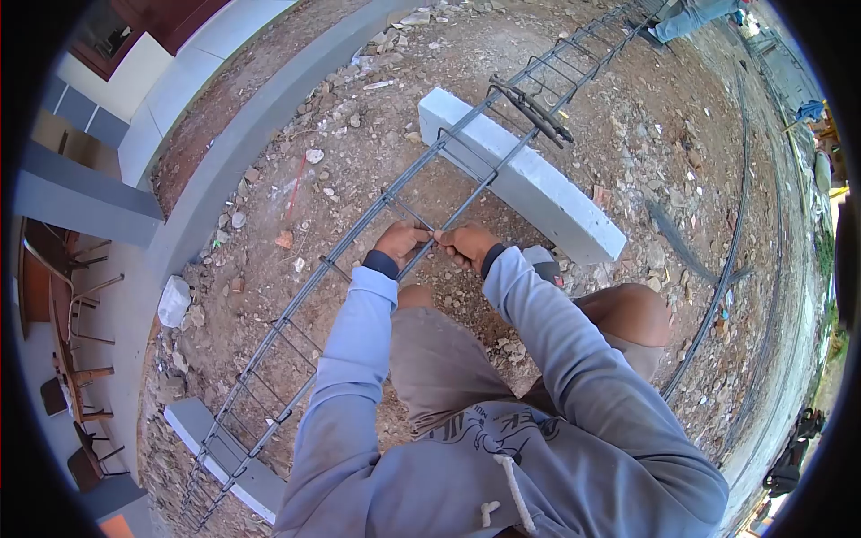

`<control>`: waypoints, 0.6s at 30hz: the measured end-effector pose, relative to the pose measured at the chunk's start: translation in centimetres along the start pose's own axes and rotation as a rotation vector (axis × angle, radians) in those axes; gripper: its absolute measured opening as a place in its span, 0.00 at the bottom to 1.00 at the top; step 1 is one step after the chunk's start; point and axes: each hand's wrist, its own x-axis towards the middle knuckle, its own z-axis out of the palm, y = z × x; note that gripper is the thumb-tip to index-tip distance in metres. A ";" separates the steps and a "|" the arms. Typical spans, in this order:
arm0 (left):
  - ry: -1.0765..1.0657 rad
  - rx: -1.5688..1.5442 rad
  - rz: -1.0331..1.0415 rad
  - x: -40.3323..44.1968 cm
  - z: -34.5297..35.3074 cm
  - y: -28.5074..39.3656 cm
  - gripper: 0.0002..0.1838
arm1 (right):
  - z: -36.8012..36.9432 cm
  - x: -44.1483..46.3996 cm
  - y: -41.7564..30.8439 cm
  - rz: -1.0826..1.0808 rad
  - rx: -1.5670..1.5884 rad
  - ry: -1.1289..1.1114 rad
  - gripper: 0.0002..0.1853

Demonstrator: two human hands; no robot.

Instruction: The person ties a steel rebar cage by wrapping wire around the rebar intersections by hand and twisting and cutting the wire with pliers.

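A long rebar cage point(377, 212) of steel bars and square stirrups runs diagonally in front of me. My left hand point(401, 242) is closed, its fingertips pinched at the nearer bar beside a stirrup. Close on its right, my right hand point(468, 245) is closed too, thumb and finger pinched at the same joint. What lies between the fingertips is too small to make out. Under the cage lies a pale concrete block point(538, 193), just beyond my right hand. A bundle of dark wires point(531, 112) rests across the cage above the block.
Another block point(202, 430) supports the cage's lower left end. Rocky soil surrounds my knees. Long bars point(717, 300) curve along the right. A curved grey kerb point(260, 134) and wooden chairs point(90, 372) stand at left. Another person's leg point(686, 22) shows at the top right.
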 end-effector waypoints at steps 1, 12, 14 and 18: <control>-0.001 -0.019 -0.009 0.4 -0.2 0.0 0.14 | 0.1 -0.2 0.1 -0.026 -0.006 0.004 0.16; 0.052 -0.065 0.017 1.3 -0.8 -1.7 0.13 | 0.2 1.4 2.1 -0.407 -0.407 0.223 0.19; 0.108 0.104 -0.057 0.6 -0.7 -0.5 0.10 | 0.3 1.1 2.0 -0.370 -0.316 0.206 0.18; 0.089 0.279 -0.163 0.2 -0.9 0.6 0.07 | 0.3 0.3 1.3 -0.225 -0.020 0.077 0.16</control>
